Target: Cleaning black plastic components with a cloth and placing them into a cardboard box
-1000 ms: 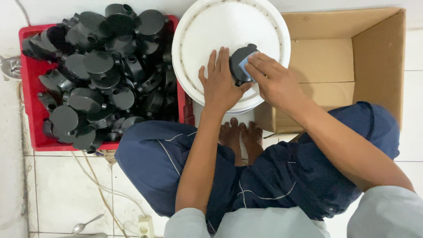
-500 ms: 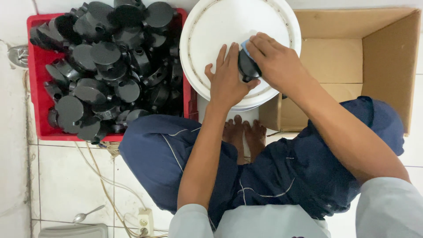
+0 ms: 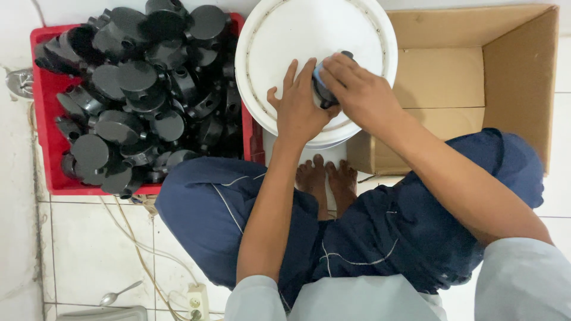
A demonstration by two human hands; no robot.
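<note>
Black plastic part (image 3: 324, 95) between both hands (image 3: 300, 110), over white bucket lid (image 3: 309, 30).

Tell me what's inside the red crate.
The red crate is heaped above its rim with round black plastic parts. Its floor and any lower layers are covered by the pile.

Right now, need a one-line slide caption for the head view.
Both hands, left hand and right hand, grip a dark round part over a white bucket lid.
</note>
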